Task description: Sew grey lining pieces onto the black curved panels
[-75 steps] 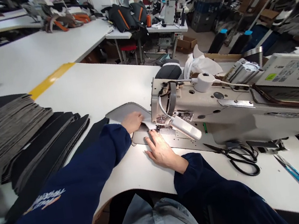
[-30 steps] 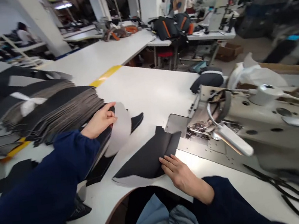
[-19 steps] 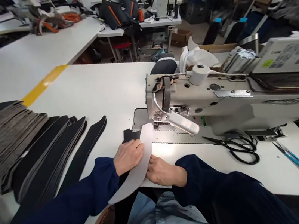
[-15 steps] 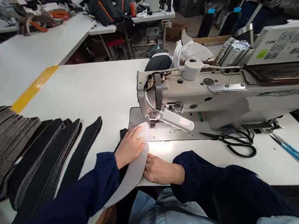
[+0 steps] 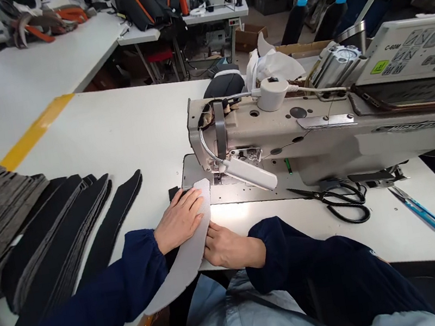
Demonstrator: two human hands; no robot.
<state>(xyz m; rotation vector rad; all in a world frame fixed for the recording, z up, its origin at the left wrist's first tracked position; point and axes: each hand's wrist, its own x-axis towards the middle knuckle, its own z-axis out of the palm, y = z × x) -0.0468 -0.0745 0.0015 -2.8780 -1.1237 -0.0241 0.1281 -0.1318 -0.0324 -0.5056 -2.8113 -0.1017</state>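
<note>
A long, curved light grey fabric piece (image 5: pixel 193 255) lies at the front of the sewing machine (image 5: pixel 261 128), its narrow tip beside the presser foot. My left hand (image 5: pixel 179 221) rests flat on its upper part, fingers stretched towards the tip. At the piece's right edge, my right hand (image 5: pixel 228 245) pinches it between thumb and curled fingers. Some dark material (image 5: pixel 174 193) shows under the left hand and beyond it; how it meets the grey piece is hidden. The tail of the grey piece hangs over the table's front edge.
Stacks of dark curved pieces (image 5: pixel 57 243) fill the left side, with a single dark piece (image 5: pixel 113 223) nearest me. Black scissors (image 5: pixel 343 201) and blue thread snips (image 5: pixel 421 210) lie on the right. A white lamp (image 5: pixel 250 173) hangs low by the needle area. Yellow tape (image 5: pixel 37 131) crosses the table.
My left hand has slid back a little and its fingers lie flatter on the grey piece. The right hand keeps its pinch. The whole view has shifted slightly.
</note>
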